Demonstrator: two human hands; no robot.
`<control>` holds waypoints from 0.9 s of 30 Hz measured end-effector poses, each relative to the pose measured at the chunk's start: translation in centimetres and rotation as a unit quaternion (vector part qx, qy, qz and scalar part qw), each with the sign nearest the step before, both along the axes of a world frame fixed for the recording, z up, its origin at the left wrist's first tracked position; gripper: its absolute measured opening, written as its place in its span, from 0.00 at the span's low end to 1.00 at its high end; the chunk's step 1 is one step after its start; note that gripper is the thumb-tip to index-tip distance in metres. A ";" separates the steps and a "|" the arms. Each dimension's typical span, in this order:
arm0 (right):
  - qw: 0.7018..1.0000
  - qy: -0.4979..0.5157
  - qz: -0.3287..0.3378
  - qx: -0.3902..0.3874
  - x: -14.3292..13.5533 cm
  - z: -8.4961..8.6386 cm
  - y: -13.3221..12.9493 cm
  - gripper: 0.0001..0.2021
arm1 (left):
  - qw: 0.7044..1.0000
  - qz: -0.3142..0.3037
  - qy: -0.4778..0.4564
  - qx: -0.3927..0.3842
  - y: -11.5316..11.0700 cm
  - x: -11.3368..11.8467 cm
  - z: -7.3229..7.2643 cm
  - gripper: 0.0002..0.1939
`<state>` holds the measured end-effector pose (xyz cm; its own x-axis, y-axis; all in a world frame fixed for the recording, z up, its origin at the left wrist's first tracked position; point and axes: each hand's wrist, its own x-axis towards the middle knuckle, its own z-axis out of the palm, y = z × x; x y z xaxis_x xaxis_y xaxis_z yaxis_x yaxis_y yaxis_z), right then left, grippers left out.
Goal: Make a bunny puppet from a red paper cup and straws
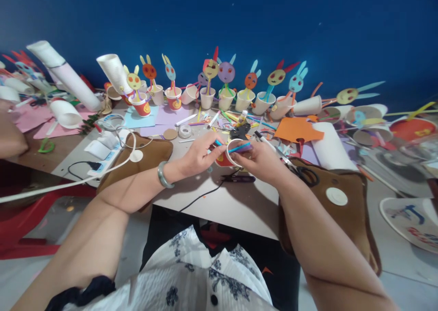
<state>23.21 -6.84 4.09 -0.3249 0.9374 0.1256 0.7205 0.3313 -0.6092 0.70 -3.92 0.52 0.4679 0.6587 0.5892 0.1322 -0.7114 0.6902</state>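
Observation:
A red and white paper cup (224, 160) is tilted between my hands above the table, its mouth turned toward the right. A blue strip (239, 147), seemingly a pipe cleaner, passes through it, and a purple one lies beside it. My left hand (204, 152) is closed, its thumb and fingers pinching the blue end at the cup's left side. Wrapped around the cup's right side, my right hand (263, 159) grips the rim and the strips. Dark thread snips (241, 178) lie on the table just below the cup.
Behind stands a row of cups with paper rabbit heads, such as a purple one (226, 72). Markers, paper scraps and orange paper (297, 128) litter the middle. Black-handled scissors (306, 173) lie at right. A power strip (112, 156) with cables sits left; another person's arm (12, 131) shows far left.

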 end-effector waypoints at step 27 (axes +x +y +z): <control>0.999 0.027 0.002 -0.034 0.0 -0.2 0.1 0.13 | 0.978 -0.086 -0.075 -0.174 2.1 -0.2 -1.1 0.52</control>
<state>23.23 -6.75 3.92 -0.3235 0.9429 0.0792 0.6852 0.2912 -0.6677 0.55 -1.87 -0.60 0.5146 0.7514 0.4129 -0.0894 -0.4319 0.8975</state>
